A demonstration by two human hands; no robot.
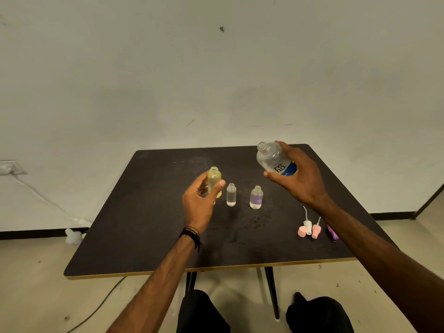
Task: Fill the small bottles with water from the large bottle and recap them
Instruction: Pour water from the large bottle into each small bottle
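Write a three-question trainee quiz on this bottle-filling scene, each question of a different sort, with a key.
1. True or false: the left hand grips the small yellow-tinted bottle.
2. Which bottles stand uncapped on the dark table? A) the small clear bottle and the small purple-labelled bottle; B) none.
3. Fill in: the right hand holds the large clear blue-labelled bottle, whose cap is ___.

Key: 1 true; 2 A; 3 off.
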